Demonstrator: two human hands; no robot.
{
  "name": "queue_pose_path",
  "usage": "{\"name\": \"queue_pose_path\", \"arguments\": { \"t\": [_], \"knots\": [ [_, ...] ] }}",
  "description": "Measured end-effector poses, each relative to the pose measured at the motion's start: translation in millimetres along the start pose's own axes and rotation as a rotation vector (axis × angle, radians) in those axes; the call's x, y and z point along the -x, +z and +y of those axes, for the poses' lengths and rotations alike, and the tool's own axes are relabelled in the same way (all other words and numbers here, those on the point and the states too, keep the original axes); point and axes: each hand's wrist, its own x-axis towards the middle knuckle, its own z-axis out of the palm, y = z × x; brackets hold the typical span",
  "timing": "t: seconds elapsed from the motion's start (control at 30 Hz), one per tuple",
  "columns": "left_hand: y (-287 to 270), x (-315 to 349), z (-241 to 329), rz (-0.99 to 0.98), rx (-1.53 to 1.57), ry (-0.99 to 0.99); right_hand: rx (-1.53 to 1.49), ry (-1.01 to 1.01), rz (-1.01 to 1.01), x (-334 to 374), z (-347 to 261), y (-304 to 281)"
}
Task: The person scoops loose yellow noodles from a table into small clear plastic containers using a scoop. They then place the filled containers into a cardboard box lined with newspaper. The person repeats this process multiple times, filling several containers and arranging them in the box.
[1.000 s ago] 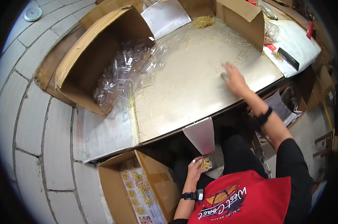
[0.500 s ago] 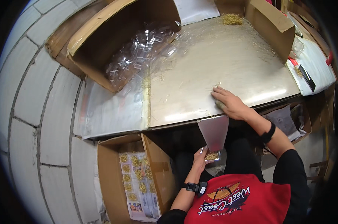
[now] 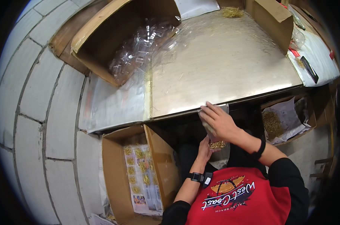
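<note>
My left hand [image 3: 203,150] is closed around a small clear plastic box [image 3: 216,145] filled with gold-coloured wire pieces, held low below the table edge. Just above that box, a grey sloping chute [image 3: 224,108] comes down from the table's front edge. Over the chute lies my right hand [image 3: 221,123], fingers stretched out and nothing visibly gripped; it hides most of the chute. Thin gold wire pieces are scattered over the metal tabletop [image 3: 215,71], mostly toward its back, with a gold heap [image 3: 232,12] at the far edge.
A tipped carton [image 3: 98,41] at the far left spills clear plastic boxes [image 3: 143,43] onto the table. Below left, another carton [image 3: 162,161] contains rows of gold-filled boxes [image 3: 142,165]. A paper-lined carton [image 3: 307,129] with gold pieces stands under the table's right end. A black object [image 3: 309,70] lies on a white bundle.
My right hand has swept from the tabletop toward me, down onto the chute. The wire pieces near the front edge are gone from the table. My left hand still holds the box beneath.
</note>
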Motion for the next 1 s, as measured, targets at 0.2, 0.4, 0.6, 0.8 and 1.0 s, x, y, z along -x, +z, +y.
{"name": "queue_pose_path", "arguments": {
  "t": [0.2,0.4,0.6,0.8,1.0],
  "knots": [
    [-7.2,1.1,-11.8,-0.074,-0.060,-0.083,-0.202,0.107,-0.105,67.6,-20.6,-45.4],
    [-26.8,29.3,-17.9,-0.136,-0.072,-0.119,-0.354,0.429,-0.154,104.0,-0.4,-58.3],
    [14.6,61.0,35.1,-0.210,-0.058,0.031,-0.412,0.344,-0.030,100.6,-14.8,-35.8],
    [29.7,71.3,50.6,-0.203,0.036,0.117,-0.185,-0.003,-0.101,85.9,-43.2,-28.8],
    [46.6,76.3,44.2,-0.027,-0.026,0.158,-0.248,-0.051,-0.129,88.8,-43.9,-28.3]
  ]
}}
